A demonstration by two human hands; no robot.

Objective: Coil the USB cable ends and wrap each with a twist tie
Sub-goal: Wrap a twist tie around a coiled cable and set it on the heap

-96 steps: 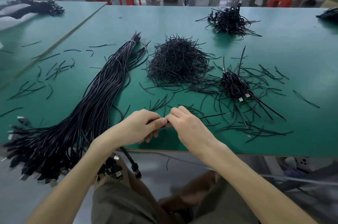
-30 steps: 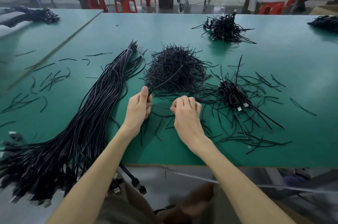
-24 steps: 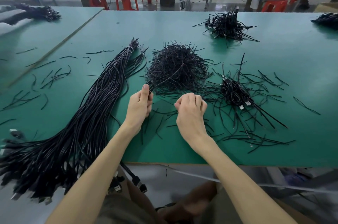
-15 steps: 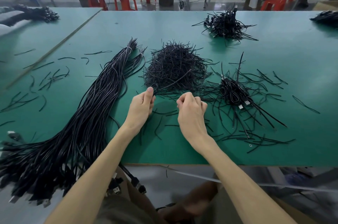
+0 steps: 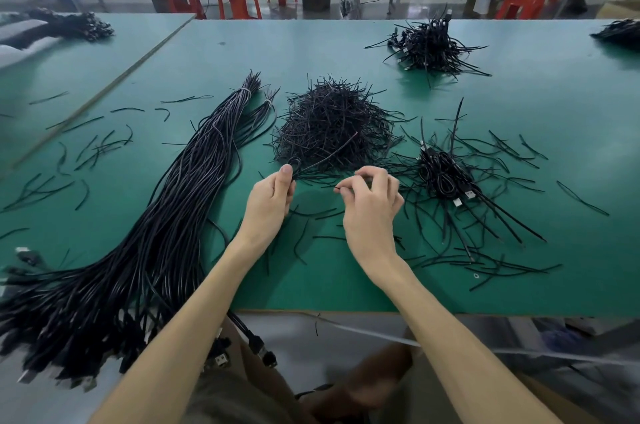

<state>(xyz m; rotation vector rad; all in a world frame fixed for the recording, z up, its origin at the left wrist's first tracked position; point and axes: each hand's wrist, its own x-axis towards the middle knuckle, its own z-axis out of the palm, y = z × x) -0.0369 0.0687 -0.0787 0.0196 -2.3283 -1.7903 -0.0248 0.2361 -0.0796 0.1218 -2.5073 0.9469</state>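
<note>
Pinched between the thumb and fingers of the left hand (image 5: 272,197) is a small coil of black USB cable (image 5: 295,163). The loop stands just above the thumb tip, and the cable's loose tail runs up and to the right, away from the person, across the near slope of a heap of twist ties (image 5: 332,122).

To the right, apart from the left hand by a small gap, the right hand (image 5: 372,207) has its fingers curled, with thumb and forefinger nipping one twist tie (image 5: 338,188). Only the short dark tip shows, and it points left, toward the coil. How much of the tie is hidden in the hand cannot be told.

The coil lies up and to the left of the tie's tip, so the next move looks like a short carry of the tie leftward to the neck of the loop, crossing the cable's long axis just above the left thumb. The right hand seems best placed for this.

Further out on the green table (image 5: 519,119), a thick bundle of straight cables (image 5: 166,216) lies to the left, and a cluster of already coiled cables (image 5: 443,174) lies to the right among scattered ties.
</note>
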